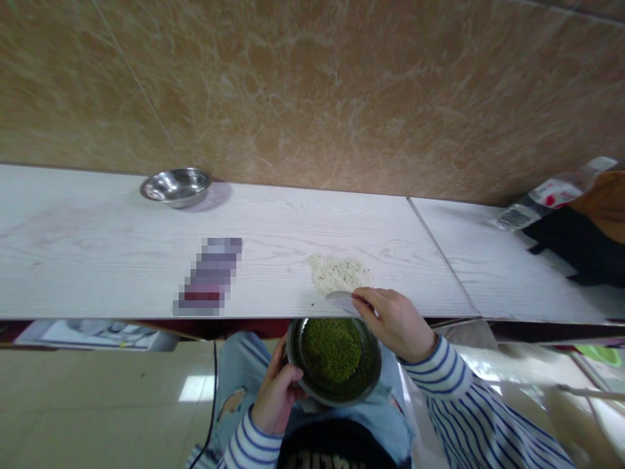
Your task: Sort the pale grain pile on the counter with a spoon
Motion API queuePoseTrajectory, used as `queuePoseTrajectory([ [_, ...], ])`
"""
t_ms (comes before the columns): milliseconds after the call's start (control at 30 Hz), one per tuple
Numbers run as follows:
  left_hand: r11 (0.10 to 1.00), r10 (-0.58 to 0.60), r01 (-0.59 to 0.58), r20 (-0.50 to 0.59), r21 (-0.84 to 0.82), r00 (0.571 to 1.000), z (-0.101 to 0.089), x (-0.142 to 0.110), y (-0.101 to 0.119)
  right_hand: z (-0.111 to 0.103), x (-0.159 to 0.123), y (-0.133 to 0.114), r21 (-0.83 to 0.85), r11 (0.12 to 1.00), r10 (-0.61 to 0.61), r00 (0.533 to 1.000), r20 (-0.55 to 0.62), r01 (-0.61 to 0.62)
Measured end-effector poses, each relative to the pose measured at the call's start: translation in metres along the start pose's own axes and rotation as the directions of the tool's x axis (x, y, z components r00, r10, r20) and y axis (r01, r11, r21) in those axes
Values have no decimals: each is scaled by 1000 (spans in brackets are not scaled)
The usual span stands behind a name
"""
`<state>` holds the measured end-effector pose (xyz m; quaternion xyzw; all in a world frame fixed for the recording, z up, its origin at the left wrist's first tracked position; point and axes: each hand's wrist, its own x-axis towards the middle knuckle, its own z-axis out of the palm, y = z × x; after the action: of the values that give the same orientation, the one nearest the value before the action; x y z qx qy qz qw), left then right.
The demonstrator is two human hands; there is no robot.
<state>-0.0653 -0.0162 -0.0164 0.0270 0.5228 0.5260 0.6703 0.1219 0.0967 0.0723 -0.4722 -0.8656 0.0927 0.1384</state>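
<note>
My left hand (279, 389) grips the side of a steel bowl (374, 372) at the table's front edge, thumb on the rim. Small green beans (334, 348), like mung beans, lie inside it. Over the table's edge, my right hand (395, 322) pinches a thin, pale grey, rounded flat piece (340, 300); whether it is a spoon or a scraper I cannot tell. Its edge is at the near side of a spread heap of white rice-like grains (340, 272) with dark specks, on the white tabletop. The fingertips partly hide the flat piece.
A second steel bowl (176, 187) stands at the back left by the wall. A blurred-out flat object (209, 277) lies left of the grains. At the far right are a clear plastic bottle (547, 195) and a black and brown item (586, 238). The table edge (263, 318) runs above my lap.
</note>
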Motion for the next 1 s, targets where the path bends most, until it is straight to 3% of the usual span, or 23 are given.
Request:
queuePoseTrajectory([
  [367,1000,4,-4,-8,2,1000,2,-3,5,-3,3,4,-11,996,89,992,-94,-90],
  [1000,1000,6,-6,-8,26,1000,3,-5,7,1,8,-4,-21,997,69,997,-36,-70],
])
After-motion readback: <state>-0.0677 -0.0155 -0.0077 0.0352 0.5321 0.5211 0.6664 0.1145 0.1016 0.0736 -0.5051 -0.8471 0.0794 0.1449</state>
